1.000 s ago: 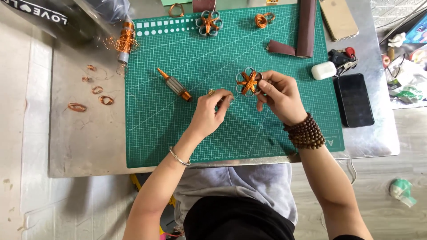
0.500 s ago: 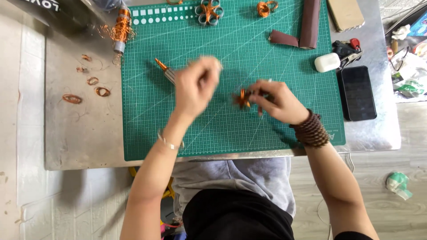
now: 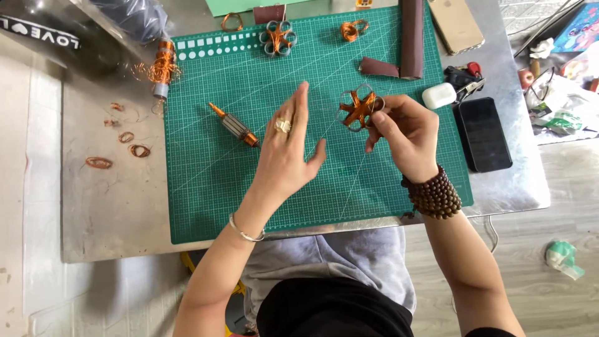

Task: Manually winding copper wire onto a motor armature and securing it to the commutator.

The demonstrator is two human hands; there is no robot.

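My right hand (image 3: 402, 134) pinches a small flower-shaped piece of metal rings wound with copper wire (image 3: 359, 109) and holds it above the green cutting mat (image 3: 212, 187). My left hand (image 3: 287, 146) hovers flat over the mat's middle, fingers stretched out and empty, a ring on one finger. A small motor armature with a copper tip (image 3: 236, 125) lies on the mat just left of that hand. A beaded bracelet sits on my right wrist.
A second flower-shaped piece (image 3: 278, 39) and a copper coil (image 3: 354, 29) lie at the mat's far edge. Brown sandpaper rolls (image 3: 412, 37), a white earbud case (image 3: 438, 95), two phones (image 3: 482, 134) sit right. Loose copper loops (image 3: 98, 162) and a wire spool (image 3: 162, 67) lie left.
My left hand let go of the piece, swung out to the left over the mat, then came back toward the middle with fingers spread. My right hand kept the flower-shaped piece and lifted it slightly.
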